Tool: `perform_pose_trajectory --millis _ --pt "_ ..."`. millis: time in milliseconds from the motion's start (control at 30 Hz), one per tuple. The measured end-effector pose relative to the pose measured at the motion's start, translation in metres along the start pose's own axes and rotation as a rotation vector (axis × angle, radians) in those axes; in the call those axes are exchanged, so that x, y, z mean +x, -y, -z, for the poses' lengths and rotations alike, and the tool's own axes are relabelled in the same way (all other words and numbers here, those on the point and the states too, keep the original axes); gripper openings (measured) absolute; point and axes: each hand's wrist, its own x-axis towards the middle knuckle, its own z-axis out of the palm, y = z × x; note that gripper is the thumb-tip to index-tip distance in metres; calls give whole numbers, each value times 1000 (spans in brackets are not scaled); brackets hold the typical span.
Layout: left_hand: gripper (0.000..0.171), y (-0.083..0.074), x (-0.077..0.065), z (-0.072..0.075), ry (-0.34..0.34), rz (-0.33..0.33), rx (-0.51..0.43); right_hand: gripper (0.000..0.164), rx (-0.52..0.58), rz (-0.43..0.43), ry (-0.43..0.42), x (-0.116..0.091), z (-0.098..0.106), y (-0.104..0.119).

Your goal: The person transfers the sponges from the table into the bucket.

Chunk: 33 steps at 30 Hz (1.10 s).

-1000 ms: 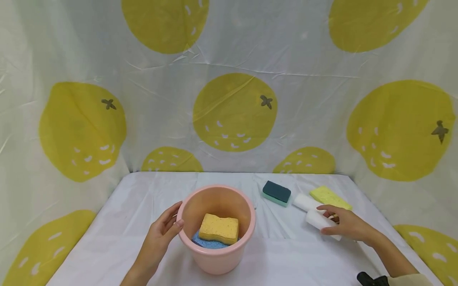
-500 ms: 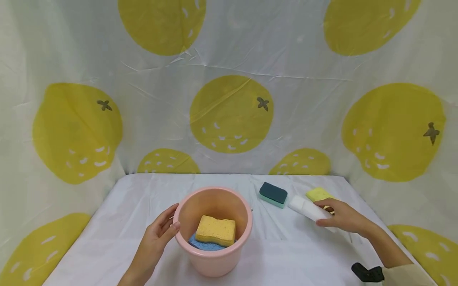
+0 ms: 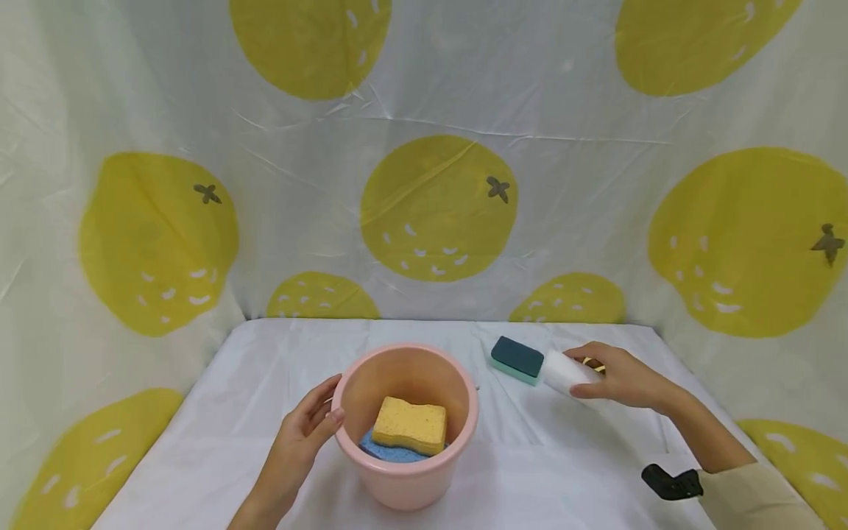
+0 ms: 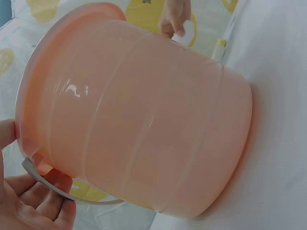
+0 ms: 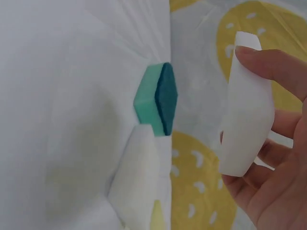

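Note:
My left hand (image 3: 291, 445) grips the rim of a pink bucket (image 3: 405, 482), thumb on the rim and fingers outside, close to the grey handle (image 4: 72, 195) in the left wrist view. Inside the bucket, a yellow sponge (image 3: 409, 425) lies on a blue sponge (image 3: 395, 453). My right hand (image 3: 626, 379) pinches a white sponge block (image 5: 247, 108) between thumb and fingers, lifted off the table. Below it, a second white sponge (image 5: 136, 179) lies on the cloth, largely covered in the head view.
A green scouring sponge (image 3: 517, 358) with a dark top lies right of the bucket, near the white sponge. The edge of a lime-yellow sponge (image 5: 157, 216) shows beyond. White cloth (image 3: 530, 478) covers the table; a lemon-print curtain (image 3: 437, 110) hangs behind.
My right hand has raised the white sponge from the table and carried it leftward and away, over the other white sponge. My left hand stays at the bucket rim.

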Motion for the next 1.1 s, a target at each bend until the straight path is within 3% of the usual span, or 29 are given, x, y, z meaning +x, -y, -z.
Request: perform_pose_trajectory --millis 167,333,667,1100 --pt "52 0 0 -1 0 -13 1 66 45 53 11 9 1 23" --pt "52 0 1 -1 0 -14 -7 67 -19 100 4 20 1 40" --pt "52 1 0 -1 3 -17 -12 69 -67 138 35 35 9 62" --pt "52 1 -1 0 -2 -10 -20 65 -68 215 26 53 -1 87"
